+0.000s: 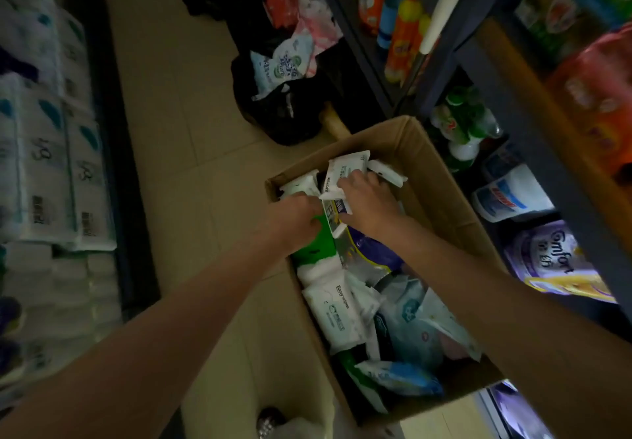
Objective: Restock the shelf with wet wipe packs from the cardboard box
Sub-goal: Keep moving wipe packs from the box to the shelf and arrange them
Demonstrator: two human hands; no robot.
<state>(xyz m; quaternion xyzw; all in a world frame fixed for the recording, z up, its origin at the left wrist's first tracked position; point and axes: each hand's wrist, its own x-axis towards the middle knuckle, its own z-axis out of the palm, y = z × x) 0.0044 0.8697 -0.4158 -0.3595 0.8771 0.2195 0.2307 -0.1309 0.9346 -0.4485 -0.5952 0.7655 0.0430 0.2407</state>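
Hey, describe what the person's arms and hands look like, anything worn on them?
Both forearms are bare, with no sleeves in view. The left hand and right hand wear no gloves, and no watch, bracelet or ring shows, though the dim, blurred picture could hide small items.

Dim aisle — beige tiled floor (191, 137), dark metal shelving (444, 72) right, black bags (284, 113) against it.

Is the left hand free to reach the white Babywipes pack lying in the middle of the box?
Probably not yet: the left hand is gripping packs at the far end of the cardboard box. The white pack itself lies uncovered on top.
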